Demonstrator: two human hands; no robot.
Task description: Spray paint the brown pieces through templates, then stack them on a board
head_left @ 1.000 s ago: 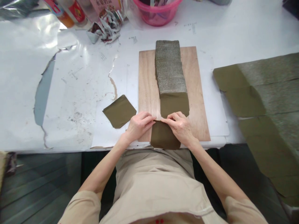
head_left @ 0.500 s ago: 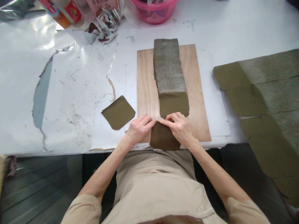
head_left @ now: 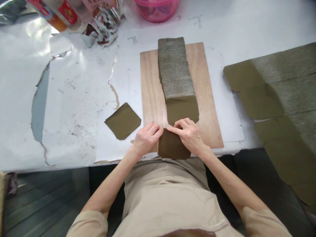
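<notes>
A dark olive fabric piece [head_left: 174,146] with cut corners lies at the near edge of a wooden board [head_left: 151,85]. My left hand [head_left: 147,138] is closed, pinching its upper left corner. My right hand [head_left: 189,135] has its fingers closed on the upper edge, the index finger reaching toward the left hand. A narrow fold shows along that edge between the fingertips. Just beyond the hands, a long row of overlapping fabric pieces [head_left: 174,67] runs up the board, with the nearest olive piece fully showing.
A small stack of olive pieces [head_left: 124,121] lies left of the board. Joined olive fabric sheets [head_left: 266,98] hang over the table's right side. At the back stand a pink basket [head_left: 158,10], bottles [head_left: 67,14] and crumpled wrappers [head_left: 106,29]. The white table covering [head_left: 74,108] is torn at left.
The view has shifted slightly, so the table things sit a little further left. Both hands keep nearly the same hold on the fabric piece's upper edge.
</notes>
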